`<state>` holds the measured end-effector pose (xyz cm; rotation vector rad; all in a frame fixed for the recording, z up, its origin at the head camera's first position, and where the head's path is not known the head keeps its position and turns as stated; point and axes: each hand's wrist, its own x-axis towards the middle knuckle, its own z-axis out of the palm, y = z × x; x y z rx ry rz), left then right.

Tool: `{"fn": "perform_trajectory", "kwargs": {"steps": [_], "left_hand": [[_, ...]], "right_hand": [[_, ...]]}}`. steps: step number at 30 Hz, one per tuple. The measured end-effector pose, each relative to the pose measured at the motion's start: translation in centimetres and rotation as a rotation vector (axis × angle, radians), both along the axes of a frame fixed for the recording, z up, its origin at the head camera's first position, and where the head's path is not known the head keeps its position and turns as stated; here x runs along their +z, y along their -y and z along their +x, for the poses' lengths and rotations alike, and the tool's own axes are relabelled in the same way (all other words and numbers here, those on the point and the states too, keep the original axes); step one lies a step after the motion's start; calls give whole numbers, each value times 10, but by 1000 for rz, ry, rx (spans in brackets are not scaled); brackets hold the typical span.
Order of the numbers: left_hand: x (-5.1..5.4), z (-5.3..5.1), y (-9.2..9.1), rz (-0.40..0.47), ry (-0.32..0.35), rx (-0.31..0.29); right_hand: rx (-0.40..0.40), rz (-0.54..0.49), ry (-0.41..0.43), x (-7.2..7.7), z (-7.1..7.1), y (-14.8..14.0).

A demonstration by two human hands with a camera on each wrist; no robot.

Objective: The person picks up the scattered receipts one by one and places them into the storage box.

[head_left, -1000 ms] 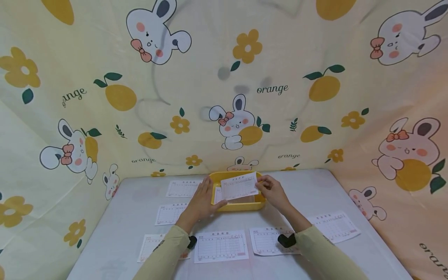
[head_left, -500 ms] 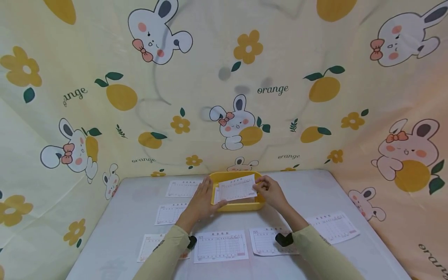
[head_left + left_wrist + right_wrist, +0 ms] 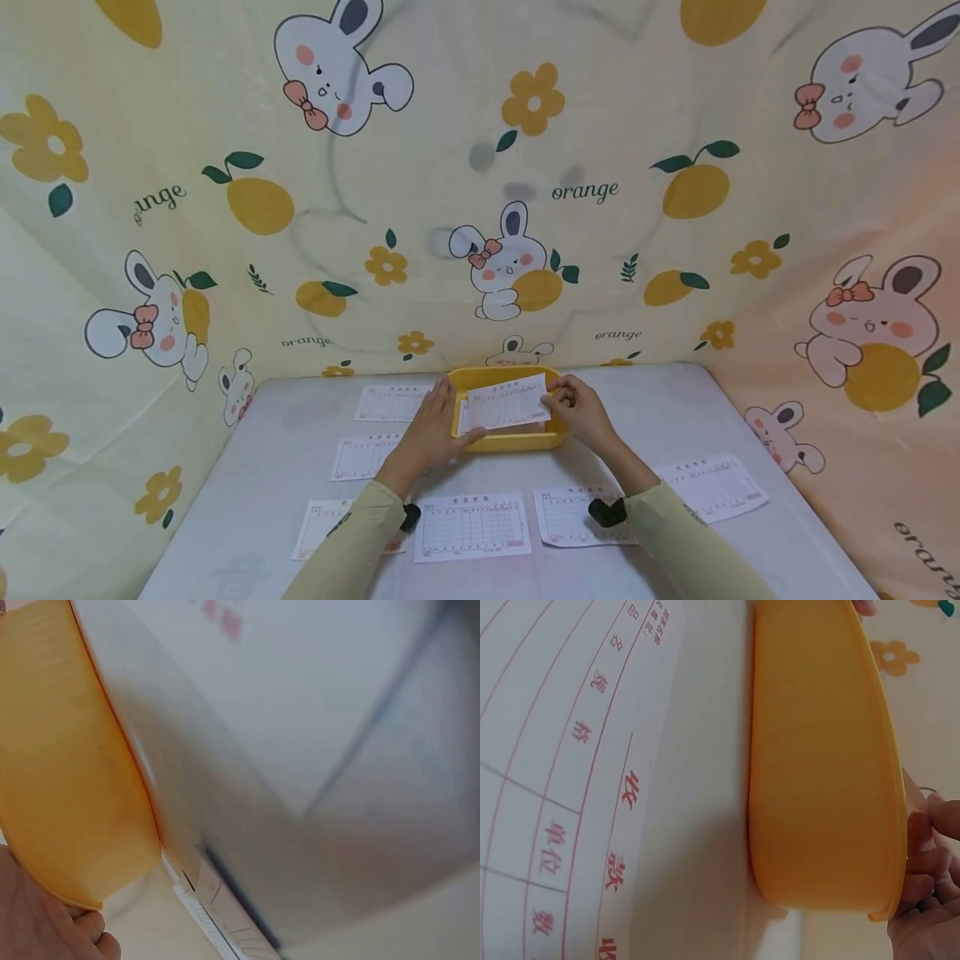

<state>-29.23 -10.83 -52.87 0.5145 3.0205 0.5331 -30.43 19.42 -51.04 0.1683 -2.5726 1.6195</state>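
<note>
In the head view a yellow plastic basket (image 3: 510, 444) stands at the table's far middle. Along its left side lies my left hand (image 3: 427, 433), fingers straight together and thumb over the front rim. My right hand (image 3: 581, 410), at the basket's right, pinches the right edge of a printed receipt slip (image 3: 508, 403). This slip is held tilted over the basket, with another slip partly hidden beneath it. The right wrist view shows my right hand (image 3: 930, 900) with curled fingers beyond the basket's rim; in the left wrist view part of my left hand (image 3: 37, 922) is beside the rim.
More receipt slips lie flat on the white table (image 3: 637, 387): slips at the left (image 3: 363, 458), one at front centre (image 3: 472, 527), one under my right forearm (image 3: 566, 521), one at the right (image 3: 716, 487). A patterned cloth (image 3: 420, 167) hangs behind.
My right hand and the held slip have shifted slightly left and down over the basket since a second ago, then stayed nearly still. My left hand has not visibly moved.
</note>
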Motion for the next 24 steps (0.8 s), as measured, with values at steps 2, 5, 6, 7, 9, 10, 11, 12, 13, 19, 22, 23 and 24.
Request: {"fn": "perform_trajectory", "kwargs": {"steps": [2, 5, 6, 7, 9, 10, 11, 12, 13, 19, 22, 23, 24], "left_hand": [[0, -1, 0, -1, -7, -4], [0, -1, 1, -4, -13, -8], [0, -1, 1, 0, -13, -7], [0, -1, 0, -2, -11, -5], [0, -1, 0, -5, -6, -3], [0, -1, 0, -3, -4, -3], [-1, -1, 0, -2, -5, -4], [-1, -1, 0, -3, -5, -5], [-1, -1, 0, -5, -5, -6], [-1, -1, 0, -6, -16, -9], [-1, -1, 0, 7, -28, -11], [-2, -1, 0, 14, -30, -13], [-2, -1, 0, 22, -33, -16]], "right_hand": [[1, -6, -2, 0, -1, 0], [-2, -11, -6, -2, -2, 0], [-2, -12, -8, -2, -2, 0], [-5, -11, -8, -2, -2, 0], [-2, -11, -9, -2, -2, -1], [-1, -9, -9, -2, -2, -1], [-3, -11, -6, -2, -2, -1], [-5, -11, -1, -2, -1, -1], [-6, -8, 3, -2, -1, -1], [-9, -15, 21, 0, -1, -2], [-17, -32, 26, -1, 0, -3], [-21, -43, 28, -1, 0, -3], [-18, -48, 27, -1, 0, -4]]}}
